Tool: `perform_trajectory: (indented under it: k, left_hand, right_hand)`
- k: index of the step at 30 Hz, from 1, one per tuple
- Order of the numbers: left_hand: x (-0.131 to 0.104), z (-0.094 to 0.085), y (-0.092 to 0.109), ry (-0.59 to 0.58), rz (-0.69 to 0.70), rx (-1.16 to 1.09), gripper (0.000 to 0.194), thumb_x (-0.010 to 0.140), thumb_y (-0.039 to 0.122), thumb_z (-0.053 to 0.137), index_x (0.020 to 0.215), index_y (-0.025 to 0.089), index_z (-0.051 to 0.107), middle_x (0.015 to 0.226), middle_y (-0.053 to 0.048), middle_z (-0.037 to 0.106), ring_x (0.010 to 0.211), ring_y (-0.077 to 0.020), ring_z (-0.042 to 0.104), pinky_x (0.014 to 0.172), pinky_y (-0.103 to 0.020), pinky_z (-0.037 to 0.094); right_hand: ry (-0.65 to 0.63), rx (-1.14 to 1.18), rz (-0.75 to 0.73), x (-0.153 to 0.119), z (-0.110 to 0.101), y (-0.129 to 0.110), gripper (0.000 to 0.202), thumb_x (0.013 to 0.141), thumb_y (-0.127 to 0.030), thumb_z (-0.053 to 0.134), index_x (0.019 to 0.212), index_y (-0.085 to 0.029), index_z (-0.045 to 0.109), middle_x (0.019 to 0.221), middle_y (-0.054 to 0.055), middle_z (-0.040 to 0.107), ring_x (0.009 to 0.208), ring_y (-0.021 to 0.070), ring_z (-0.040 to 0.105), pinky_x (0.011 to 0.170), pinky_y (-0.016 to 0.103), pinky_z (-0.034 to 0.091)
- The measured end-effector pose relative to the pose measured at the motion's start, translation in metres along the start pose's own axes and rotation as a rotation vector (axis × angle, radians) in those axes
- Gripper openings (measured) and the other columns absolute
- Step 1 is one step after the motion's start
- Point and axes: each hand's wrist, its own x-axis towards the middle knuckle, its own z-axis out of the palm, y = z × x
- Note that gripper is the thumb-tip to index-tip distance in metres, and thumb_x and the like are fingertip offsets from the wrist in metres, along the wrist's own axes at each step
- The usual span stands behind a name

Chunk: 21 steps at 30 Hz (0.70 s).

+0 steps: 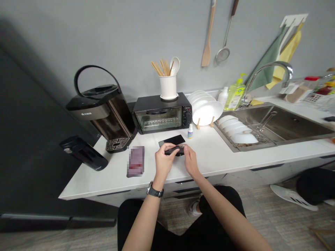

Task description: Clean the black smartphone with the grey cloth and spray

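Above the white counter, my left hand [165, 158] is closed around the left part of a small dark object [172, 150]. My right hand [191, 159] pinches the object's right end with thumb and fingers; what exactly it is I cannot make out. Just behind my hands a black phone-like slab [175, 140] lies flat. A small white bottle [190, 131] with a coloured label stands upright behind it to the right. Left of my hands lies a purplish rectangular item [136, 161], its surface pixelated.
A toaster oven [162, 116] stands behind, with a dark water dispenser [104, 115] and a black flask [83, 153] to its left. White plates [206, 111] and a steel sink [282, 122] are on the right. Another person's shoe [293, 197] shows at lower right.
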Motion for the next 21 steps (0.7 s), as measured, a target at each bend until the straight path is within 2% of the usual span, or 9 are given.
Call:
perform_trajectory:
  k: [3,5,8,11,14,17,19,21]
  left_hand:
    - [0.008,-0.002,0.003,0.055,-0.004,0.053,0.020,0.076,0.030,0.083,0.090,0.018,0.075,0.084,-0.002,0.079,0.081,-0.0186,0.074,0.074,-0.026,0.057]
    - [0.010,-0.002,0.003,0.063,-0.003,0.052,0.021,0.077,0.032,0.083,0.090,0.017,0.078,0.086,-0.004,0.080,0.081,-0.0194,0.074,0.075,-0.026,0.057]
    - [0.010,0.002,-0.003,0.022,0.007,0.004,0.026,0.080,0.036,0.081,0.096,0.016,0.080,0.099,-0.008,0.082,0.091,-0.0223,0.076,0.085,-0.031,0.059]
    - [0.006,0.009,-0.016,-0.059,-0.020,-0.013,0.031,0.085,0.041,0.076,0.101,0.014,0.081,0.103,-0.010,0.082,0.094,-0.0246,0.076,0.091,-0.035,0.059]
    - [0.003,0.017,-0.033,-0.128,-0.047,-0.018,0.033,0.086,0.043,0.074,0.098,0.013,0.081,0.098,-0.010,0.083,0.092,-0.0257,0.077,0.088,-0.036,0.060]
    - [-0.001,0.023,-0.049,-0.190,-0.047,-0.023,0.033,0.089,0.044,0.071,0.095,0.013,0.080,0.094,-0.008,0.082,0.088,-0.0244,0.076,0.083,-0.034,0.061]
    - [-0.003,0.023,-0.057,-0.217,-0.036,-0.015,0.034,0.092,0.045,0.066,0.094,0.014,0.079,0.092,-0.008,0.081,0.086,-0.0229,0.075,0.081,-0.032,0.060]
    - [-0.004,0.022,-0.063,-0.235,-0.021,0.011,0.032,0.093,0.043,0.064,0.088,0.014,0.076,0.085,-0.007,0.079,0.081,-0.0212,0.072,0.075,-0.029,0.058]
  right_hand:
    - [-0.010,0.054,0.050,-0.003,-0.004,0.011,0.056,0.096,-0.070,0.051,0.068,-0.022,0.062,0.060,-0.002,0.058,0.062,0.0179,0.055,0.066,0.030,0.046]
    - [0.016,0.095,0.092,0.000,-0.004,0.017,0.059,0.091,-0.074,0.055,0.062,-0.022,0.057,0.054,-0.003,0.052,0.057,0.0166,0.049,0.062,0.030,0.043]
    - [0.086,0.172,0.132,0.009,-0.006,0.018,0.063,0.091,-0.079,0.048,0.073,-0.021,0.065,0.063,0.000,0.062,0.063,0.0189,0.056,0.067,0.031,0.047]
    - [0.140,0.226,0.129,0.019,-0.011,0.004,0.066,0.098,-0.076,0.037,0.090,-0.020,0.071,0.076,0.003,0.069,0.074,0.0209,0.063,0.075,0.033,0.050]
    - [0.133,0.140,0.018,0.025,-0.017,-0.017,0.059,0.103,-0.067,0.036,0.089,-0.020,0.069,0.077,0.003,0.068,0.078,0.0208,0.062,0.077,0.033,0.051]
    - [0.022,0.028,-0.122,0.025,-0.018,-0.036,0.047,0.104,-0.059,0.045,0.089,-0.021,0.069,0.085,0.004,0.069,0.085,0.0219,0.064,0.084,0.035,0.052]
    - [-0.072,-0.095,-0.275,0.023,-0.017,-0.044,0.037,0.106,-0.049,0.046,0.101,-0.021,0.071,0.102,0.008,0.071,0.101,0.0239,0.066,0.096,0.040,0.051]
    - [-0.121,-0.283,-0.473,0.020,-0.016,-0.048,0.031,0.107,-0.040,0.046,0.113,-0.022,0.071,0.114,0.010,0.070,0.115,0.0257,0.064,0.111,0.048,0.044]
